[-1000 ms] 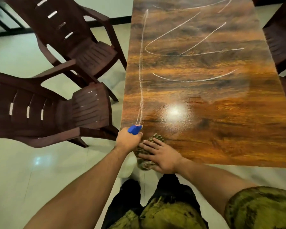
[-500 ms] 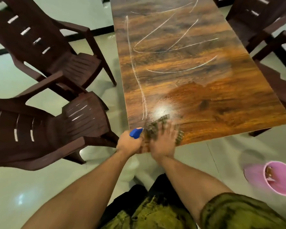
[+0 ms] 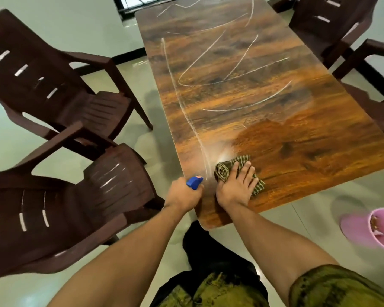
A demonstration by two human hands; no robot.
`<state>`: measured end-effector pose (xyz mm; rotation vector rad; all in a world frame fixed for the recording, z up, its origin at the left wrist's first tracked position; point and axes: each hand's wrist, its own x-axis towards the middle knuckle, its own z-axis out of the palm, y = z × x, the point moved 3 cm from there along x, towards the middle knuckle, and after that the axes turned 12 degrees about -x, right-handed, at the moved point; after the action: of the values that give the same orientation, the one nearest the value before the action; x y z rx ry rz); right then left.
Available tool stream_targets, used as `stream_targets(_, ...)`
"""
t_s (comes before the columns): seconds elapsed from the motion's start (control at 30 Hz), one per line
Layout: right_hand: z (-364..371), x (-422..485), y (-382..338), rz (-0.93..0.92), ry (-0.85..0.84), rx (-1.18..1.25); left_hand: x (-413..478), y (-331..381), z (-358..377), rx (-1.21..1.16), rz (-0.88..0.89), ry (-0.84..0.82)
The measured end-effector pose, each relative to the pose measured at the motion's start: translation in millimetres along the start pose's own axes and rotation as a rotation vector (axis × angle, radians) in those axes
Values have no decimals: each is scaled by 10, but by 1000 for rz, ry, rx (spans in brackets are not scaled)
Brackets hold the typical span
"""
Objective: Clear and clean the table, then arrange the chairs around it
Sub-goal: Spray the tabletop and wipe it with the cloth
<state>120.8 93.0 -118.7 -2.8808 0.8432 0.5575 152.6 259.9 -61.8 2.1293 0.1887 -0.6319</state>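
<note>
Right hand (image 3: 236,186) presses flat, fingers straight, on striped olive cloth (image 3: 224,171) near glossy wood-grain table's (image 3: 297,134) near edge; left hand (image 3: 182,196) grips blue-nozzled spray bottle (image 3: 194,182) at its corner; brown plastic chairs (image 3: 93,196) just beside.

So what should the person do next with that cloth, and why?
Probably push the striped green cloth under the right hand forward along the long white streak: white lines cross the brown wooden table beyond it.

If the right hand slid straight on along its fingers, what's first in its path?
Nothing solid, it seems: the right hand, flat on the cloth, points up the table; ahead lies bare top, then the nearest white streak.
</note>
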Motion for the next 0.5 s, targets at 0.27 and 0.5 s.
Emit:
stream_targets(0.27,-380,1038,-809,-334,122,-122,839,334,-473,59,43,84)
stream_targets(0.5,-35,175,-792,-1380,3,-268,1256,679,-716,162,72,-35)
